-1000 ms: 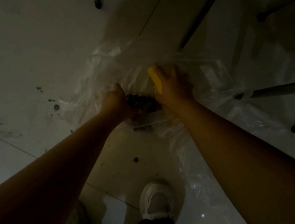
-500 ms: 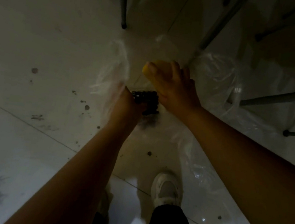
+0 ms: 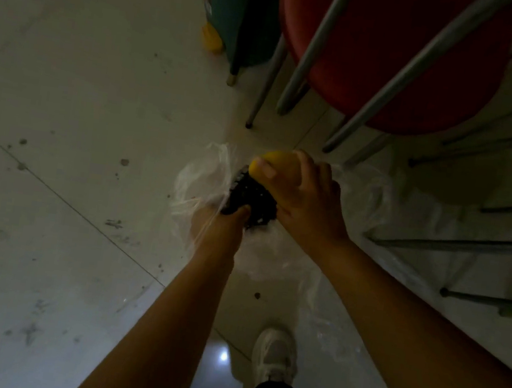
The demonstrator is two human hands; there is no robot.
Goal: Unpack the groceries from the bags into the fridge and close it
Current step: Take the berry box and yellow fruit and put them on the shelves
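A clear plastic grocery bag [image 3: 360, 192] lies crumpled on the pale tiled floor below me. My right hand [image 3: 306, 201] grips a yellow fruit [image 3: 267, 161], fingers curled over it. Just beside it, my left hand [image 3: 220, 228] holds a dark bunch of grapes [image 3: 252, 198] together with a fold of the clear plastic. The two hands touch around the dark bunch, above the bag. The fridge is out of view.
Red stools [image 3: 399, 56] with grey metal legs [image 3: 307, 56] stand at the upper right, more legs along the right edge. A dark green bin [image 3: 241, 11] stands at the top centre. My white shoe [image 3: 275, 354] is on the floor below the hands. Open floor lies to the left.
Both hands have risen out of the bag with the yellow fruit and the dark bunch. The view has tilted up, bringing the red stools and the bin into sight.
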